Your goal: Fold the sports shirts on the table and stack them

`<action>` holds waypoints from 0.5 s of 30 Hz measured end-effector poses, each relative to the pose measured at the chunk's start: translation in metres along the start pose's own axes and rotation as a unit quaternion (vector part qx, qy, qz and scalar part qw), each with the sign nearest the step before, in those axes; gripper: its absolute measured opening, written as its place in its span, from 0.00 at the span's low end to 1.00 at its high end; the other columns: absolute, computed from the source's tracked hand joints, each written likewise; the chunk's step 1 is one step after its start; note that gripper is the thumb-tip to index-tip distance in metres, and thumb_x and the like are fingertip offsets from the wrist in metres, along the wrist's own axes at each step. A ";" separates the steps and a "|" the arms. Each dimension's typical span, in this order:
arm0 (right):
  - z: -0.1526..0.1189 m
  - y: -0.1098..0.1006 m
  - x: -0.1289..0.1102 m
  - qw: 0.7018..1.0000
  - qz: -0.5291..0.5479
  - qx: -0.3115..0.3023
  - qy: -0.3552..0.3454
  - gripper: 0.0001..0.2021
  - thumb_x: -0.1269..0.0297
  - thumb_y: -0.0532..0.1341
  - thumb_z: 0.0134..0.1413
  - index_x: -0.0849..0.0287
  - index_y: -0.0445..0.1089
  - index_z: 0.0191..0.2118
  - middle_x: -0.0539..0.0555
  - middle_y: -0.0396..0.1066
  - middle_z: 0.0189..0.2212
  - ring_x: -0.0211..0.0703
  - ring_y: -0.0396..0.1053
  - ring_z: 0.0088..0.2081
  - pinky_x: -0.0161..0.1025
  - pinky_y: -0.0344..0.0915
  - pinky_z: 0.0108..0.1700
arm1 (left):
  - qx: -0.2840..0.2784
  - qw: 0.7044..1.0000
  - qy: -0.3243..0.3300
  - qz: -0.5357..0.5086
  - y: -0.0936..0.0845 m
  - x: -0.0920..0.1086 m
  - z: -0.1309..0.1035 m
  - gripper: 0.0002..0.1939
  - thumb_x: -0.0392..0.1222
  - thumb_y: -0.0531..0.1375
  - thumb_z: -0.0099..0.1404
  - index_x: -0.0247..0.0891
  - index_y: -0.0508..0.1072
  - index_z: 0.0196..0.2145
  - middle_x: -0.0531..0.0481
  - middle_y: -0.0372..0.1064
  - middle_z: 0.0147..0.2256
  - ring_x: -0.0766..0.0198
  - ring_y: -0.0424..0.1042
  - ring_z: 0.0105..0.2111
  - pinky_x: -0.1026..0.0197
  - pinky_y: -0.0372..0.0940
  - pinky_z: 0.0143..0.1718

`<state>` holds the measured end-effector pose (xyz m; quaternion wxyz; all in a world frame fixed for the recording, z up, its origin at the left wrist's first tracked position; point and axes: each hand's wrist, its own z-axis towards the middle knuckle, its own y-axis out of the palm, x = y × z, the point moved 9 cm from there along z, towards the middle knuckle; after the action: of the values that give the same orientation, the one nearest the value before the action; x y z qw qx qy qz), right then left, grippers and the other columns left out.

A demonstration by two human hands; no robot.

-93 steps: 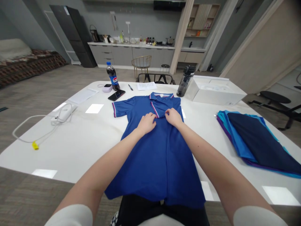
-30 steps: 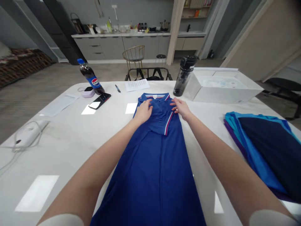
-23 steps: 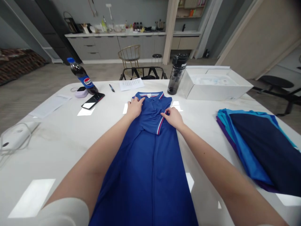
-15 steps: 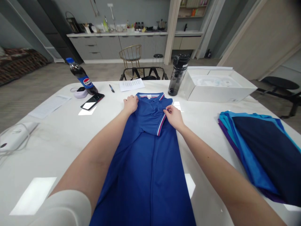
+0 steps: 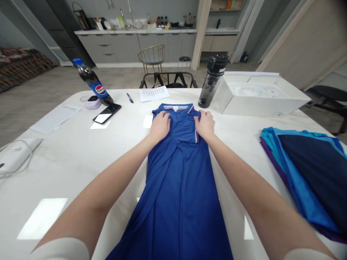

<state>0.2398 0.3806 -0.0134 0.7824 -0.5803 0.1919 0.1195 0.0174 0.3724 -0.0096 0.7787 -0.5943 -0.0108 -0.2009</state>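
A blue polo shirt point(image 5: 173, 187) lies lengthwise on the white table, its collar with red and white stripes at the far end. One short sleeve is folded across the upper body, and its striped cuff lies by the right edge. My left hand point(image 5: 160, 127) is on the left shoulder area, fingers curled into the fabric. At the opposite edge, my right hand point(image 5: 205, 124) grips the cloth beside the cuff. Both thumbs point inward, and some fingertips are hidden against the shirt. Loose folds run down the shirt's left side.
Folded clothes point(image 5: 306, 173) are stacked at the right. Behind the shirt stand a dark tumbler point(image 5: 210, 86) and an open white box point(image 5: 260, 104). A cola bottle point(image 5: 93, 83), a phone point(image 5: 107, 113), a pen point(image 5: 129, 98) and printed paper point(image 5: 154, 94) occupy the far left and centre.
My right hand has brought the sleeve cuff rightward to the shirt's edge. My left hand has shifted inward onto the shoulder, and the shirt's left side has drawn inward.
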 end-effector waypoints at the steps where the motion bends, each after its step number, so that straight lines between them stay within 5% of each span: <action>1: -0.014 -0.002 -0.010 0.999 -0.007 0.003 -0.033 0.23 0.56 0.52 0.69 0.59 0.64 0.64 0.69 0.64 0.60 0.64 0.62 0.60 0.59 0.60 0.59 | -0.025 1.000 0.017 -0.004 0.007 0.006 -0.012 0.23 0.45 0.47 0.76 0.35 0.66 0.63 0.35 0.59 0.65 0.49 0.60 0.65 0.47 0.55 0.66; 5: -0.076 0.011 -0.039 0.986 -0.037 -0.077 -0.142 0.24 0.49 0.48 0.72 0.51 0.63 0.66 0.60 0.57 0.69 0.60 0.53 0.68 0.62 0.51 0.66 | -0.099 0.995 0.001 0.000 0.031 0.006 -0.048 0.32 0.57 0.46 0.76 0.38 0.60 0.69 0.38 0.50 0.71 0.44 0.47 0.71 0.39 0.47 0.69; 9: -0.105 0.028 -0.031 0.979 -0.085 -0.124 -0.138 0.29 0.44 0.45 0.72 0.47 0.58 0.71 0.55 0.49 0.73 0.60 0.45 0.72 0.68 0.41 0.69 | -0.095 0.995 -0.006 -0.005 0.035 0.003 -0.053 0.33 0.60 0.45 0.75 0.42 0.58 0.71 0.42 0.48 0.72 0.45 0.43 0.73 0.39 0.43 0.71; 15: -0.101 0.032 -0.028 0.978 -0.113 -0.121 -0.131 0.30 0.42 0.43 0.71 0.46 0.56 0.72 0.53 0.48 0.73 0.58 0.44 0.72 0.68 0.42 0.69 | -0.020 0.998 0.019 -0.050 0.008 0.015 -0.062 0.25 0.46 0.47 0.77 0.37 0.66 0.65 0.41 0.62 0.66 0.52 0.60 0.66 0.46 0.50 0.70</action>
<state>0.1857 0.2946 -0.0540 0.7333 -0.6678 0.0056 0.1275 0.0197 0.3117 -0.0312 0.7554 -0.6048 -0.0220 -0.2513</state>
